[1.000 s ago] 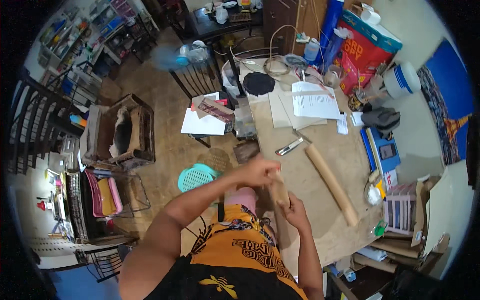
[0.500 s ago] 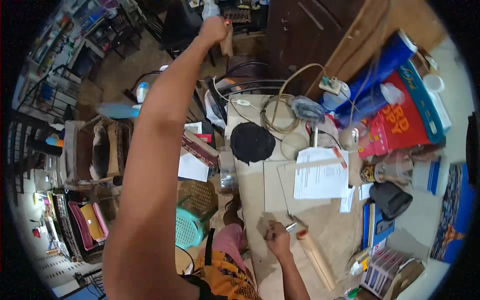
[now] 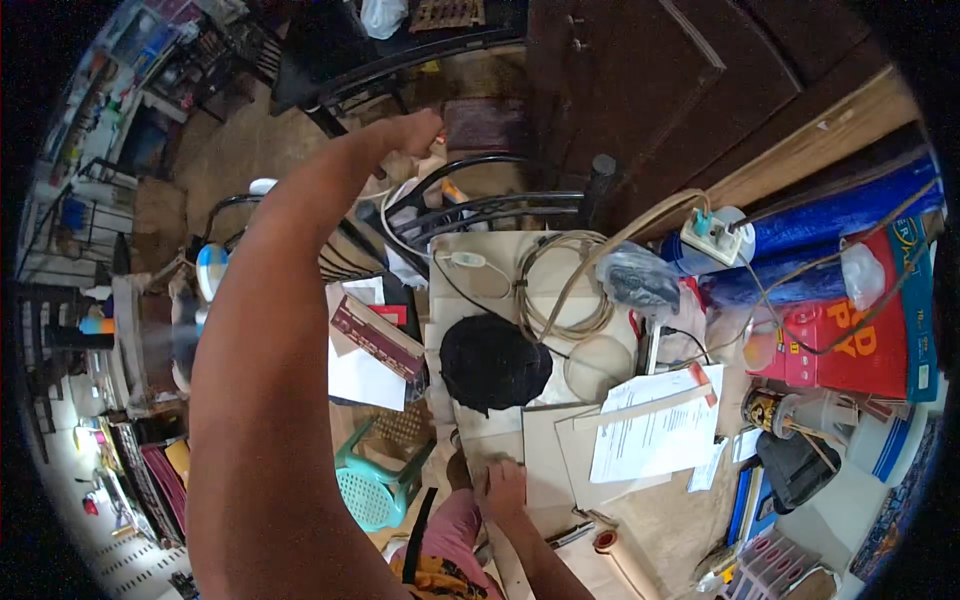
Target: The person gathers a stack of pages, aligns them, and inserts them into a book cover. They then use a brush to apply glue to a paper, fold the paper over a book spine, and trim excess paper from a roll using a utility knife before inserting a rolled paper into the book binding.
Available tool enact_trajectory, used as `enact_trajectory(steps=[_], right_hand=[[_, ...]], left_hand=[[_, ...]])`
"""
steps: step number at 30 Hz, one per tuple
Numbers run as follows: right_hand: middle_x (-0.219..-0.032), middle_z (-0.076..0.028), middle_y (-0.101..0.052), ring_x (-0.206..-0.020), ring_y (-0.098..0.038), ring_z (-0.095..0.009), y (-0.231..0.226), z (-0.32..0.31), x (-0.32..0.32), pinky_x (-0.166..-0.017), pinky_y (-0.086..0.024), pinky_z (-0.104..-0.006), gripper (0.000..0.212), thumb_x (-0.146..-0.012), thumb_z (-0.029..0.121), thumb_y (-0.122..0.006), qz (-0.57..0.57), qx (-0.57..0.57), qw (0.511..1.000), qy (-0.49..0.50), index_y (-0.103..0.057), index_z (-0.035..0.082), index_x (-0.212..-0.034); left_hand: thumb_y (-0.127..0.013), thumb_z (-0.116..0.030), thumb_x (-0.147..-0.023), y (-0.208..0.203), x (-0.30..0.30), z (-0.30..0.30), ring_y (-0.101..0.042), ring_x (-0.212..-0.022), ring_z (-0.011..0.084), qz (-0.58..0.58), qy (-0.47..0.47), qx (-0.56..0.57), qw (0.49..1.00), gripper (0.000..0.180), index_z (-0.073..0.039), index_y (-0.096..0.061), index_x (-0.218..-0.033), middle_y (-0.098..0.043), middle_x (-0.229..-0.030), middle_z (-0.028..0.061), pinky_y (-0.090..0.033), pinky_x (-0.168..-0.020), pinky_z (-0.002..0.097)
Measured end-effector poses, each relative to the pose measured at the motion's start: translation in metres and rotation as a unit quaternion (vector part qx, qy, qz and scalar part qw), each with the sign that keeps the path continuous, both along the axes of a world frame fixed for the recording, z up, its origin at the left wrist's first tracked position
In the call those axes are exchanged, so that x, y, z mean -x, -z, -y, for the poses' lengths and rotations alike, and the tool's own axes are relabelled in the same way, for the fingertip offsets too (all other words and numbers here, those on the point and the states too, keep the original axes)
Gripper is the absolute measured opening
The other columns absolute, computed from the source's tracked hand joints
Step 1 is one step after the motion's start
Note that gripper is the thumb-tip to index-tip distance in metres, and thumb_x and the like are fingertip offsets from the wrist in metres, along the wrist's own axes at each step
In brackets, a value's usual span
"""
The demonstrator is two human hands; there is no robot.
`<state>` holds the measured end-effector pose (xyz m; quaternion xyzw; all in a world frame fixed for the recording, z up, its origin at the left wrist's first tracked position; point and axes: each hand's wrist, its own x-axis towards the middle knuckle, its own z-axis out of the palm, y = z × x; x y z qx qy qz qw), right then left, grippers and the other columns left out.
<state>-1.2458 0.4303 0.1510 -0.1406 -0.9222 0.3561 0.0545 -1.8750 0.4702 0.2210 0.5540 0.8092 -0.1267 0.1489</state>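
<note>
My left arm stretches far out over the table's left side. The left hand (image 3: 418, 132) is closed at its end, above the black metal chair (image 3: 510, 195); what it holds, if anything, is blurred. My right hand (image 3: 503, 488) rests on the table's (image 3: 660, 505) left edge, fingers laid on the surface with nothing visible in them. A black round piece (image 3: 495, 362), like cloth, lies just beyond it. To its right are a cardboard sheet (image 3: 545, 465) and printed papers (image 3: 655, 425) under a ruler-like strip (image 3: 650, 400). A slim pen-like tool (image 3: 570, 535) and a rolled brown sheet (image 3: 628, 568) lie nearer.
A coiled cable (image 3: 530, 300) and a power strip (image 3: 715, 238) sit at the table's far side. Blue rolls (image 3: 820, 225) and a red box (image 3: 850, 340) stand at right, beyond a black pouch (image 3: 795, 470). A green plastic stool (image 3: 370, 490) stands left of the table.
My right hand has moved left, from beside the pen-like tool to the table's edge. My left hand has come lower in the view, and the whole view has shifted.
</note>
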Motion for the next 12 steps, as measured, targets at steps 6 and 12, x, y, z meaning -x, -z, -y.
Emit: enact_trajectory(steps=[6, 12], right_hand=[[-0.087, -0.015, -0.052, -0.079, -0.051, -0.033, 0.015, 0.003, -0.012, -0.069, -0.038, -0.0449, 0.032, -0.067, 0.021, -0.065, 0.013, -0.028, 0.999, -0.030, -0.057, 0.005, -0.093], [-0.088, -0.013, -0.053, -0.076, -0.051, -0.031, 0.015, 0.004, -0.020, -0.066, -0.038, -0.0440, 0.027, -0.068, 0.021, -0.064, 0.033, -0.001, 0.999, -0.039, -0.061, 0.007, -0.090]], left_hand=[[-0.068, -0.018, -0.070, 0.038, -0.012, -0.005, -0.061, -0.091, 0.0301, 0.075, 0.024, 0.037, 0.996, 0.026, -0.005, -0.064, -0.092, -0.064, -0.090, 0.0174, -0.048, -0.075, 0.0420], [-0.059, -0.026, -0.084, 0.066, -0.013, -0.016, -0.060, -0.077, 0.0279, 0.107, 0.045, 0.058, 0.992, 0.028, -0.003, -0.062, -0.099, -0.063, -0.079, 0.0150, -0.048, -0.074, 0.0389]])
